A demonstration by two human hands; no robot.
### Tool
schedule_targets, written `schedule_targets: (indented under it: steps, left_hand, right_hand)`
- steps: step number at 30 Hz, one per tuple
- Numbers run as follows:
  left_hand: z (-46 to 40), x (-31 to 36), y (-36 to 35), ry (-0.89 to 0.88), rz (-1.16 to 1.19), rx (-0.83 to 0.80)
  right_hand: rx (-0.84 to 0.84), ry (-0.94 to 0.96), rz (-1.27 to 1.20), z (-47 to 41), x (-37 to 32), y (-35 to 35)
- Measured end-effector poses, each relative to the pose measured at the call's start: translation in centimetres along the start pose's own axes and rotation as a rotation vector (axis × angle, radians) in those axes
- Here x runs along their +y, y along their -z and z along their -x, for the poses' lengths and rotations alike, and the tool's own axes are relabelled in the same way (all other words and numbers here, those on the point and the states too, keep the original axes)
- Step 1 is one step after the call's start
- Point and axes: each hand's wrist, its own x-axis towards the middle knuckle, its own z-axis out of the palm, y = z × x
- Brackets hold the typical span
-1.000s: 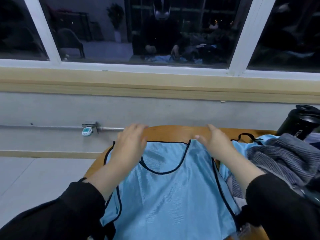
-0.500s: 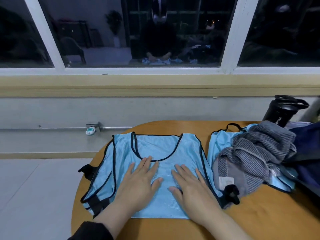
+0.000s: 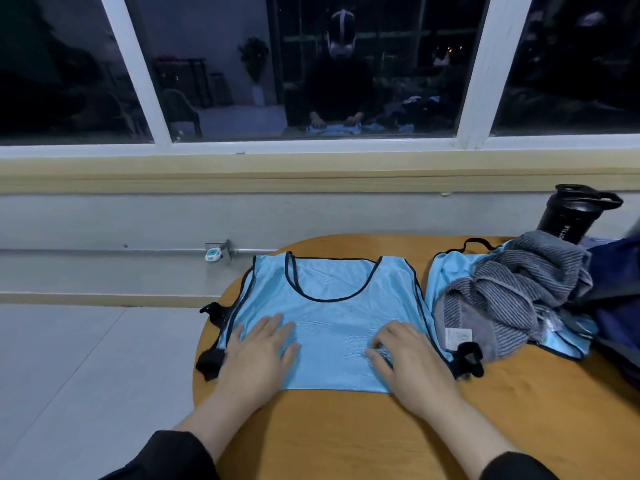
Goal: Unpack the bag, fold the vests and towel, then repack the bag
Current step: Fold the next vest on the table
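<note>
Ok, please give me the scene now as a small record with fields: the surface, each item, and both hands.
surface: round wooden table
flat item: light blue mesh vest with black trim, spread out, neck away from the person
left hand: flat on the vest, fingers straight
right hand: on the vest, fingers slightly bent
pile at right: grey striped towel on a second light blue vest
behind pile: black bottle
far right: dark blue bag
</note>
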Motion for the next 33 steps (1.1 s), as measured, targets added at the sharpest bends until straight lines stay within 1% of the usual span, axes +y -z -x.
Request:
schedule_targets:
  steps: [2, 4, 7, 9, 11, 12, 13, 16, 17, 19, 21, 22, 24, 25, 26, 29, 31, 33]
  left_hand:
    - [0.3, -0.8, 0.5, 0.007, 0.043, -0.049]
    - [0.4, -1.0, 0.6, 0.019, 0.070, -0.021]
    - [0.8, -1.1, 0.9, 0.130, -0.018, 0.102]
    - [0.9, -1.7, 0.9, 0.163, -0.043, 0.101]
    - [0.9, -2.3, 0.6, 0.139, -0.017, 0.070]
    - [0.9, -2.4, 0.4, 0.130, -0.004, 0.088]
    - [1.0, -2.3, 0.4, 0.122, 0.023, 0.144]
    - [1.3, -2.1, 0.7, 0.067, 0.168, 0.429]
    - [1.6, -2.3, 0.9, 0.043, 0.212, 0.502]
    - [2.3, -3.3, 1.3, 0.017, 0.224, 0.584]
    - [2.7, -4.9, 1.7, 0.065, 0.204, 0.569]
    - [2.7, -5.9, 1.8, 0.109, 0.252, 0.508]
    - [3.1, -7.2, 1.7, 0.172, 0.448, 0.369]
    - [3.3, -7.7, 1.7, 0.174, 0.517, 0.307]
    - [3.5, -8.1, 1.5, 0.156, 0.535, 0.267]
    - [3.7, -9.6, 0.6, 0.116, 0.534, 0.171]
    - [3.5, -10.4, 0.9, 0.158, 0.605, 0.170]
    - [3.1, -10.7, 2.0, 0.139, 0.661, 0.239]
  right_hand:
    - [-0.011, -0.018, -0.001, 0.0, -0.1, 0.1]
    - [-0.023, -0.023, 0.003, 0.1, -0.1, 0.1]
    - [-0.026, -0.018, 0.012, 0.2, 0.0, 0.2]
    - [-0.025, -0.018, 0.012, 0.2, -0.1, 0.3]
    - [-0.016, -0.021, 0.016, 0.1, -0.2, 0.3]
    - [-0.010, -0.029, 0.023, 0.0, -0.4, 0.3]
    - [0.002, -0.042, 0.036, 0.0, -0.9, 0.3]
    - [0.058, -0.026, 0.033, -0.2, -3.9, 0.0]
    - [0.040, 0.015, -0.005, -0.4, -5.6, -0.2]
    - [-0.025, 0.122, -0.091, -0.8, -9.0, -1.2]
    - [-0.082, 0.205, -0.143, -1.4, -12.1, -2.6]
    - [-0.094, 0.232, -0.162, -1.8, -13.2, -3.4]
    - [-0.125, 0.255, -0.198, -2.7, -15.3, -5.0]
    - [-0.148, 0.254, -0.201, -3.2, -16.2, -5.7]
    - [-0.165, 0.246, -0.190, -3.6, -17.0, -6.4]
    - [-0.152, 0.180, -0.091, -4.8, -18.9, -7.8]
    - [-0.083, 0.156, 0.003, -5.3, -19.8, -8.4]
    - [-0.016, 0.128, 0.011, -5.7, -20.2, -9.0]
